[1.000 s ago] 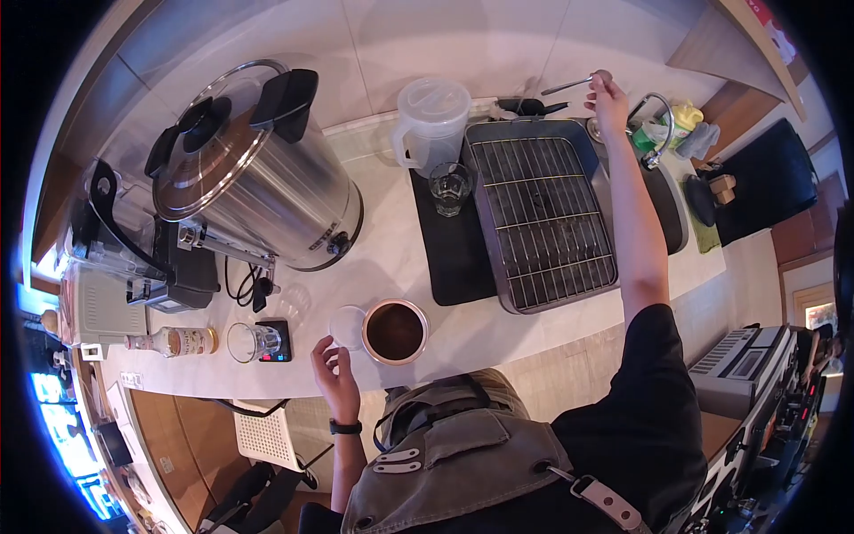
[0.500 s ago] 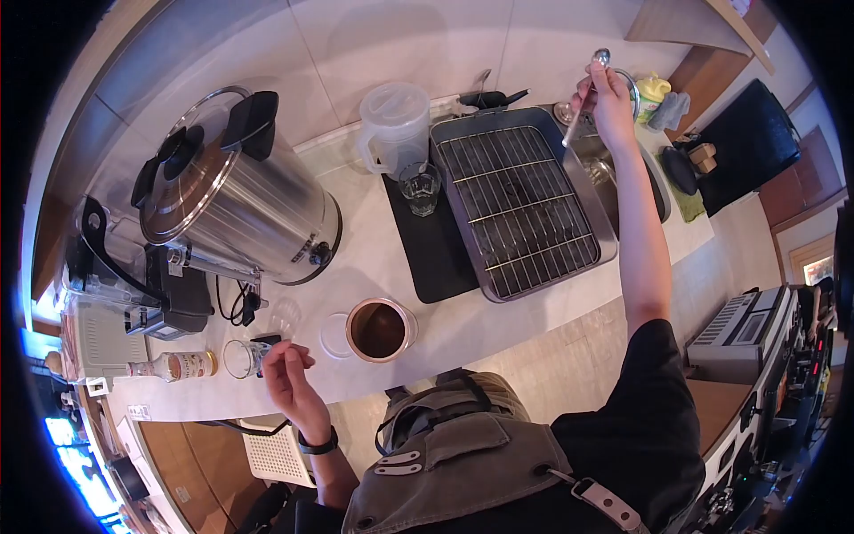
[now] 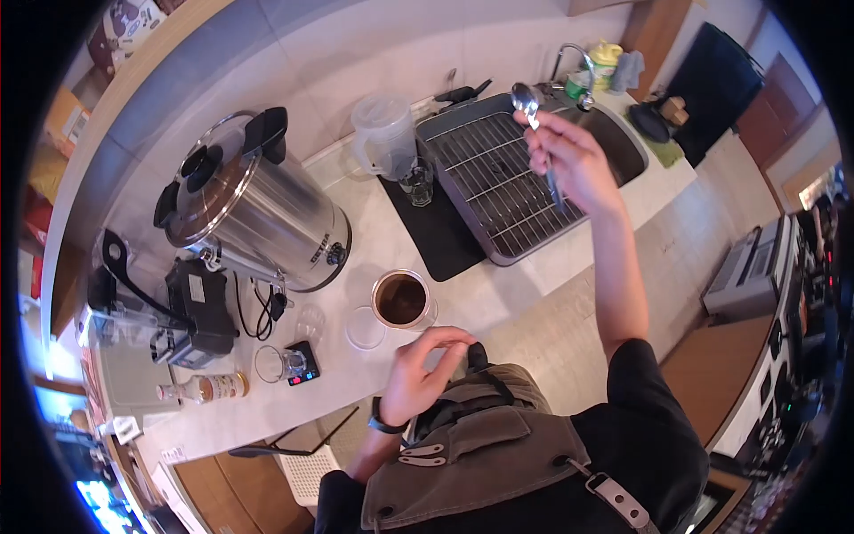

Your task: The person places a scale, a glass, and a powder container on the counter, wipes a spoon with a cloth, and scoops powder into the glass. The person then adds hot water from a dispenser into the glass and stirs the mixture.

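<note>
The person's right hand [image 3: 576,165] has its grip clamped on the metal spoon [image 3: 525,101]. The spoon's bowl points up past the fingers, and its handle passes through the hand and shows again below it. Spoon and hand are raised over the dark tray [image 3: 505,259] with the wire rack [image 3: 485,160] in it, just short of the sink [image 3: 627,160].

The left hand [image 3: 425,372] is near the body, just on the near side of the jar [image 3: 431,312]. Its thumb and fingers bend toward each other; whether the tips of that grip meet cannot be told, nor whether the knuckles touch the jar. The jar stands uncovered on the tabletop [image 3: 471,289], dark brown contents [image 3: 402,301] inside, with a clear round disc [image 3: 366,328] lying just beside it.

Further left, a glass [image 3: 277,363] stands on a small black scale [image 3: 307,367], and a bottle [image 3: 209,387] is near them. Behind is a large steel urn [image 3: 276,218]. A lidded pitcher [image 3: 378,142] and a tumbler [image 3: 416,187] are beside the tray.
</note>
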### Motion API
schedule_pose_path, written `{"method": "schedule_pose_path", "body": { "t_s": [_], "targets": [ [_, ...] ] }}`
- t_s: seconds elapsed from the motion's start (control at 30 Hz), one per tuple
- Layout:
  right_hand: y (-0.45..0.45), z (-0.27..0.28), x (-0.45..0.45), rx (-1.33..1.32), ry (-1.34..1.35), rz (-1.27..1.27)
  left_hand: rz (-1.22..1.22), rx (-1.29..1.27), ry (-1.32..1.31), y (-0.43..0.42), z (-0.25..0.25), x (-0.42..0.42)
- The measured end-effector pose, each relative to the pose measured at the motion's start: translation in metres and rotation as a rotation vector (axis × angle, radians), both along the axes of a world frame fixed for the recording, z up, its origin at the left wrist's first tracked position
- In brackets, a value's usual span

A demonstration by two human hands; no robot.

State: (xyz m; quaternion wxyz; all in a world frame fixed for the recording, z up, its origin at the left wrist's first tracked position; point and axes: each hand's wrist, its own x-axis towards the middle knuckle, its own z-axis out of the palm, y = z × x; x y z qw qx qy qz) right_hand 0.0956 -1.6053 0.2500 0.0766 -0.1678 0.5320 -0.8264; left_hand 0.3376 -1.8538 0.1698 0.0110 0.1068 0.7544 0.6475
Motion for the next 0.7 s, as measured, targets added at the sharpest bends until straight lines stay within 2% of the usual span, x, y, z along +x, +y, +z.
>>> {"method": "schedule_pose_path", "body": {
  "t_s": [0.13,0.2,0.27,0.33,0.43,0.47,0.53,0.63,0.7],
  "targets": [
    [-0.004,-0.036,0.079,0.088,-0.016,-0.174,-0.183,-0.001,-0.036,0.015,-0.015,0.001],
    [0.011,-0.062,0.122,0.17,-0.148,-0.227,-0.239,0.012,-0.047,0.031,-0.033,0.002],
    [0.028,-0.094,0.167,0.105,-0.228,-0.308,-0.305,0.001,-0.071,0.048,-0.046,0.001],
    [0.06,-0.112,0.215,0.195,-0.4,-0.295,-0.372,-0.002,-0.138,0.071,-0.05,-0.001],
    [0.11,-0.17,0.28,0.064,-0.563,-0.423,-0.449,0.014,-0.194,0.116,-0.06,-0.013],
    [0.127,-0.191,0.298,0.043,-0.573,-0.489,-0.501,0.022,-0.201,0.136,-0.06,-0.019],
    [0.153,-0.189,0.328,-0.261,-0.656,-0.842,-0.578,0.042,-0.205,0.185,-0.059,-0.033],
    [0.232,-0.214,0.368,-0.299,-0.629,-1.053,-0.733,0.036,-0.151,0.287,-0.051,-0.055],
    [0.298,-0.213,0.39,-0.124,-0.665,-1.069,-0.856,-0.01,-0.091,0.374,-0.05,-0.064]
  ]
}}
